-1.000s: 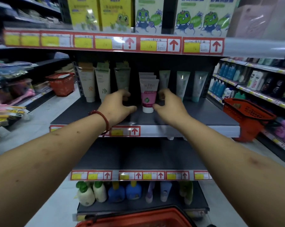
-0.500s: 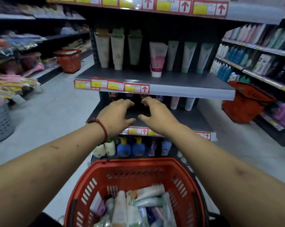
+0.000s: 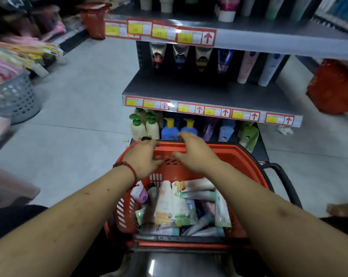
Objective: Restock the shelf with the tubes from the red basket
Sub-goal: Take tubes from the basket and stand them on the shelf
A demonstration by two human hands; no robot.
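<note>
The red basket (image 3: 247, 166) stands low in front of me, filled with several tubes (image 3: 175, 204) lying in a heap. My left hand (image 3: 144, 158), with a red cord on its wrist, and my right hand (image 3: 193, 149) hover side by side over the basket's far rim, fingers relaxed and holding nothing. Behind the basket rises the grey shelf unit (image 3: 209, 92). Its middle shelf carries upright tubes (image 3: 247, 64) along the back. A pink and white tube (image 3: 227, 9) stands on the upper shelf.
Pump bottles (image 3: 170, 128) fill the bottom shelf just past my hands. A grey perforated bin (image 3: 13, 98) stands at the left, a second red basket (image 3: 95, 19) far left up the aisle, and another red basket (image 3: 335, 86) at the right. Grey tiled floor lies on both sides.
My view has tipped downward from the upper shelf to the basket. Both hands have come down from the shelf level to the basket's far rim, still empty.
</note>
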